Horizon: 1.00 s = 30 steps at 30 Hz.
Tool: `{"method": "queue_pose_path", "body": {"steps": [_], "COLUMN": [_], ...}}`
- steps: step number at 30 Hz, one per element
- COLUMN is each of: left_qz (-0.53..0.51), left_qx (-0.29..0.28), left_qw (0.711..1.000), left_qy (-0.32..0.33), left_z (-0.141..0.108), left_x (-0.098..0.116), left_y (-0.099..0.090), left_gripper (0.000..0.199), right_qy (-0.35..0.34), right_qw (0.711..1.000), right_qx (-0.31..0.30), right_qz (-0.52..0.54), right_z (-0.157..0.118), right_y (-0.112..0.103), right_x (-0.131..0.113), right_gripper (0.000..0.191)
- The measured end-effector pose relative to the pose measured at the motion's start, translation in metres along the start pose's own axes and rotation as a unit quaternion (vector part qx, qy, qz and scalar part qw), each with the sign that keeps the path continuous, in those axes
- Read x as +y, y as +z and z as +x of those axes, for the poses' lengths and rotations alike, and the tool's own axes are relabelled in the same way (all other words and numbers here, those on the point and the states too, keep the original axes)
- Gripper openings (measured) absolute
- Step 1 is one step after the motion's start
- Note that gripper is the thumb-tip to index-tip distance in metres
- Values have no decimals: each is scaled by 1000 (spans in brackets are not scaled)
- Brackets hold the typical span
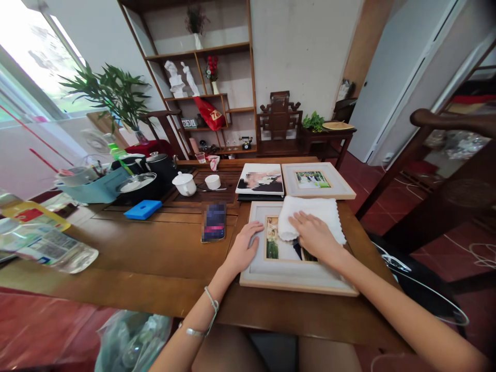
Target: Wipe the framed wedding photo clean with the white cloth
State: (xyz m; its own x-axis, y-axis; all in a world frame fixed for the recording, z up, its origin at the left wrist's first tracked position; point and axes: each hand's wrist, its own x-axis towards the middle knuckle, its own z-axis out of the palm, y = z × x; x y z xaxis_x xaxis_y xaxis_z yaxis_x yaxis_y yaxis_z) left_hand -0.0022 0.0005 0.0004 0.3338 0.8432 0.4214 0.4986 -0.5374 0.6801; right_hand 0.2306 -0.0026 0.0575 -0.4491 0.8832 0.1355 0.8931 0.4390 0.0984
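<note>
Under the right hand [314, 235], fluffy white scalloped cloth [308, 216].

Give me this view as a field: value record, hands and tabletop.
left hand: resting on left side of near picture frame
right hand: flat on white cloth, over that frame
behind near frame: second framed photo, print to its left
left of near frame: phone
farther left: blue block
</note>
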Motion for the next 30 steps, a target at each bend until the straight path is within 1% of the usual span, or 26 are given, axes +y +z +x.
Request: {"method": "queue_pose_path", "body": {"steps": [3,5,7,10,12,14,16,18,20,21,22,25,27,28,30], "left_qz": [1,-1,-4,-5,-5,-3,-2,-2,-5,-6,-5,0,1,0,-2], "left_qx": [-1,-2,-1,0,0,-1,-2,-2,0,1,3,2,0,1,3], "left_qw": [1000,1000,1000,1000,1000,1000,1000,1000,1000,1000,1000,1000,1000,1000,1000], "left_qy": [1,2,1,-1,-2,-3,-4,-1,4,6,6,3,3,4,5], "left_z": [0,0,0,1,1,0,0,0,0,0,0,0,0,0,0], "left_x": [0,0,0,0,0,-1,-2,-3,-3,-4,-4,-4,-4,-4,-4], "left_y": [0,0,0,0,0,0,1,1,1,1,1,1,2,2,2], "left_gripper": [35,35,35,35,36,36,37,39,40,40,39,36,36,36,36], "right_qy": [-7,-14,-27,-49,-67,-102,-156,-213,-242,-236,-217,-109,-46,-29,-25], "right_qw": [999,998,999,998,994,986,968,940,915,913,919,962,981,986,990], "right_qx": [53,61,33,-27,-53,-74,-100,-133,-159,-159,-149,-87,-59,-54,-50], "right_qz": [6,12,18,40,71,112,168,231,280,293,295,234,177,155,129], "right_z": [15,20,23,19,12,0,-13,-24,-29,-29,-26,-11,0,4,8], "right_y": [14,18,17,12,4,-7,-21,-34,-42,-43,-41,-26,-12,-6,1], "right_x": [13,15,13,7,1,-6,-13,-18,-18,-16,-14,-2,5,6,5], "right_gripper": [54,56,60,64,63,60,58,53,46,44,44,57,64,66,67]}}
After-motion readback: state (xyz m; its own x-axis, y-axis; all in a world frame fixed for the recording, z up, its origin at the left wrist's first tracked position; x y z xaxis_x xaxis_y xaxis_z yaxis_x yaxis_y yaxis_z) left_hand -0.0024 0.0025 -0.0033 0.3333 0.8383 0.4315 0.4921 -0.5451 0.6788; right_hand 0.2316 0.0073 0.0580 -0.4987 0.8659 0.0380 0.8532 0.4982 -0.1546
